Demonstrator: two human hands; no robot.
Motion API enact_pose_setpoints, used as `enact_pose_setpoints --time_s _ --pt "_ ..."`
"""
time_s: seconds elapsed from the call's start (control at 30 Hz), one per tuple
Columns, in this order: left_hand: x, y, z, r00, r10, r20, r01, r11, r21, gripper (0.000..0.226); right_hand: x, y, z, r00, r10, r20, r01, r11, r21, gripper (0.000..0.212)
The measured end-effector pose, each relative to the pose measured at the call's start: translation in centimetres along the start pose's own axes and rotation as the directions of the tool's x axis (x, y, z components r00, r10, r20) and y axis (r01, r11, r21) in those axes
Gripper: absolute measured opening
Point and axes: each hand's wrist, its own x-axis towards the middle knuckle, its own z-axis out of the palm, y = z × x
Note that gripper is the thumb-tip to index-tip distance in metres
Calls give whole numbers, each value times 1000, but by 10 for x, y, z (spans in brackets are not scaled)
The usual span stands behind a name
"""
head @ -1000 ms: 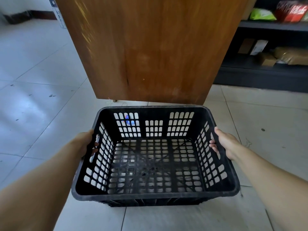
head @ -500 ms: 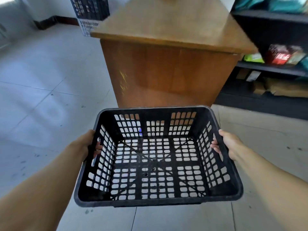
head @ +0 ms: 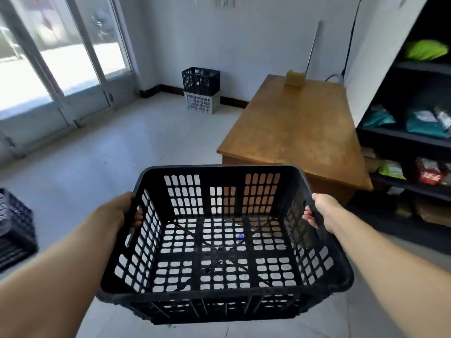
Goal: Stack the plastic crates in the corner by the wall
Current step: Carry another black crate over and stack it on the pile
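I hold an empty black plastic crate (head: 219, 295) with slotted walls in front of me, above the floor. My left hand (head: 122, 213) grips its left wall, fingers through the slots. My right hand (head: 319, 211) grips its right wall the same way. Far across the room, against the white wall, a black crate (head: 200, 81) sits stacked on a white crate (head: 201, 102).
A wooden desk (head: 292, 132) stands ahead on the right, with a small tan box (head: 295, 78) on it. Dark shelves (head: 402, 137) with packaged goods line the right side. Glass doors (head: 56, 57) are at left. Another dark crate (head: 14, 230) sits at the left edge.
My view has risen from the desk's side panel to the whole room, so the stacked crates by the wall now show. The crate stays gripped in both hands, carried higher.
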Motion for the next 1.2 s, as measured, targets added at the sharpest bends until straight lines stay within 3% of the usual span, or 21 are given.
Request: enact_pose_setpoints --time_s 0.23,0.57,0.9,1.2 --pt "-12 31 -113 993 69 -96 -77 993 -89 59 -51 -68 94 994 -102 31 104 992 -69 46" --pt "34 79 -226 984 71 -161 -91 989 -117 60 -69 -141 217 965 -166 201 187 978 -89 34" --pt "115 147 -294 958 -4 -286 -37 989 -140 60 -16 -236 357 903 -166 397 204 977 -57 35" --pt "187 251 -346 951 -29 -309 -53 966 -253 60 30 -358 491 871 -271 409 347 930 -124 35"
